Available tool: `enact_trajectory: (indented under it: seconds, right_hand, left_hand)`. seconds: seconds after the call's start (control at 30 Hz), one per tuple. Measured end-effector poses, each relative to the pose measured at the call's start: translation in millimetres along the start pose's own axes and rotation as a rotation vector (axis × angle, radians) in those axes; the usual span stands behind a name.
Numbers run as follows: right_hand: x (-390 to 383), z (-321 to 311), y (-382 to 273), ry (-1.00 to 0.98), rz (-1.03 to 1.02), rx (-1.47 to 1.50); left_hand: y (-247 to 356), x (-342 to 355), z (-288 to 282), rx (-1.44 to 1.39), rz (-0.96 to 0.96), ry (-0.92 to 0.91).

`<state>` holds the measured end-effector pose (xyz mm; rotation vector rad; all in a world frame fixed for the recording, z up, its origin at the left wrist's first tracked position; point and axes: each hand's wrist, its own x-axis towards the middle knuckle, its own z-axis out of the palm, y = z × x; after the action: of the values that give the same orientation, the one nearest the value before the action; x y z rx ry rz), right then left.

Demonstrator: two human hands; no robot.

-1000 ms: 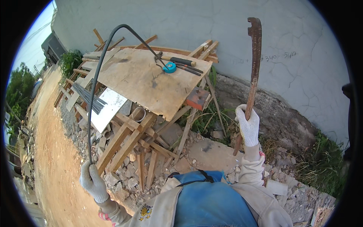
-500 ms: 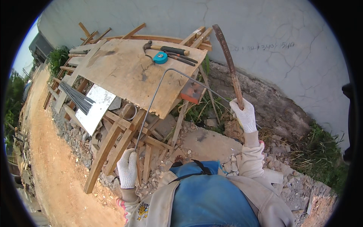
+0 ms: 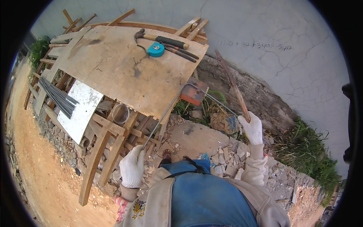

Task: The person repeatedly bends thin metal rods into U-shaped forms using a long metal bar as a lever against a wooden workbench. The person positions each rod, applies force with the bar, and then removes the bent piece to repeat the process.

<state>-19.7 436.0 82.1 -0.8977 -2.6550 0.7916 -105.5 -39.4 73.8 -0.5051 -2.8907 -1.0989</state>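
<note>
Both my hands wear white knitted gloves. My left hand (image 3: 132, 168) is closed around the lower end of a thin grey metal rod (image 3: 162, 115). This rod slants up to a bend over a reddish-brown block (image 3: 193, 96) at the worktop's near right corner, then runs down toward my right hand (image 3: 252, 130). Closed around the lower end of a rusty brown bar (image 3: 232, 84), my right hand holds it tilted up and left. The rod's far end reaches my right fingers; whether they grip it too is hidden.
On the plywood worktop (image 3: 113, 68) lie a claw hammer (image 3: 162, 39), a teal tape measure (image 3: 155, 49) and a dark-handled hand tool (image 3: 181, 53). Several straight rods (image 3: 58, 96) rest by a white board (image 3: 81, 108). Timber legs (image 3: 94, 166), rubble (image 3: 227, 157) and a cracked wall (image 3: 264, 26) surround me.
The rod's bend has come down and right, from above the plywood to over the reddish block. My right hand has lowered with the bar, and my view has shifted.
</note>
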Motion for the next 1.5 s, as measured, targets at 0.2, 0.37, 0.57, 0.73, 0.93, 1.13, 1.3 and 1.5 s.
enact_trajectory:
  seconds: [0.2,0.37,0.57,0.73,0.93,1.13,1.3,1.5]
  right_hand:
    - [-24.6,8.9,-6.3,0.002,0.15,0.031]
    - [-28.9,11.9,-9.3,0.055,0.114,-0.004]
    - [-27.7,10.2,-12.0,0.073,0.119,0.009]
    - [-24.4,9.2,-11.7,0.033,0.165,0.054]
    - [-12.8,26.1,-2.3,0.006,0.175,0.093]
    - [-9.1,41.1,9.9,0.05,0.08,0.133]
    - [-10.6,44.0,16.3,0.01,0.056,0.062]
    - [-6.8,23.6,12.6,-0.048,-0.031,0.081]
  left_hand:
    - [-12.7,28.2,-12.9,0.01,0.003,-0.055]
    - [-21.9,44.6,-22.3,0.054,0.032,-0.067]
    - [-46.9,74.0,-32.7,0.016,0.089,-0.073]
    - [-50.7,61.4,-16.8,-0.074,0.058,-0.123]
    - [-30.6,56.1,-8.0,0.053,0.094,0.027]
    - [29.6,105.0,40.6,-0.061,0.284,0.163]
    - [67.3,197.7,120.1,0.11,0.344,0.187]
    - [64.3,229.6,150.8,0.231,0.307,0.146]
